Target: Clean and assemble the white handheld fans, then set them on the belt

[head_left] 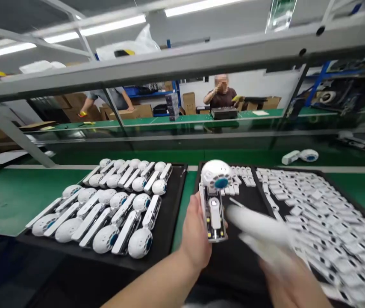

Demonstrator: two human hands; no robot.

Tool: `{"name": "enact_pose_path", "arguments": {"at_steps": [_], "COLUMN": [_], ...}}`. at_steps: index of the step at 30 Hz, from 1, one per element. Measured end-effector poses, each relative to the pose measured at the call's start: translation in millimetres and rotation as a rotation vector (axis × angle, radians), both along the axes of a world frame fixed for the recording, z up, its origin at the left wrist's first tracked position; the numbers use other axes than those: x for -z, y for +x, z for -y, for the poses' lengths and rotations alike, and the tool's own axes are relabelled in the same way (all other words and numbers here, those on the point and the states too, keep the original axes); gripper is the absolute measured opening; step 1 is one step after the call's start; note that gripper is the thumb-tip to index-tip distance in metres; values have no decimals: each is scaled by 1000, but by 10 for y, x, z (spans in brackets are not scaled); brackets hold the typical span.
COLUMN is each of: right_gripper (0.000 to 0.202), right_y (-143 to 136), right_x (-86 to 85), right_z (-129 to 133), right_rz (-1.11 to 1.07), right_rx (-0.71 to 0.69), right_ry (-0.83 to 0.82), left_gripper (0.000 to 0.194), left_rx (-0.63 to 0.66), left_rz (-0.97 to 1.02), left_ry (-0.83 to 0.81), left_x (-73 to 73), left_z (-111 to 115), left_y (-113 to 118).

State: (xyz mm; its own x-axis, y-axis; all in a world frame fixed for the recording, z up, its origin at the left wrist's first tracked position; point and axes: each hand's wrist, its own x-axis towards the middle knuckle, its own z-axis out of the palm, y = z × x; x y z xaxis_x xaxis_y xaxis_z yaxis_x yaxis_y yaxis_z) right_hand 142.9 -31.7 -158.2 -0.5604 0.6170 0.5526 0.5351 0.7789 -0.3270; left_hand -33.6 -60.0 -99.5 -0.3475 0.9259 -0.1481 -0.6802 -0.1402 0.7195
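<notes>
Upright in my left hand stands a white device with a round head, a blue lens-like disc and an open body that shows small yellow parts. My fingers wrap round its body. To the right, my right hand is smeared by motion, close to a blurred white shape; its fingers cannot be made out. Between the hands lies a black tray with small white pieces at its back.
At left, a black tray holds rows of similar white devices. Many small white parts fill the right tray. Another device lies on the green belt behind. A metal beam crosses above; people work beyond it.
</notes>
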Motion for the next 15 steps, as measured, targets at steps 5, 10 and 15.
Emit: {"name": "enact_pose_path", "arguments": {"at_steps": [5,10,15], "right_gripper": [33,32,27], "right_y": [285,397,252], "right_x": [1,232,389], "right_z": [-41,-314,-256], "right_rz": [73,439,626], "right_rx": [-6,255,182], "right_ry": [-59,-84,-111], "left_gripper": [37,30,24], "left_rx": [20,69,90], "left_rz": [-36,-113,-229], "left_ry": [-88,15,-30], "left_x": [23,-26,-85], "left_z": [63,135,137], "left_y": [-81,-99,-67]}}
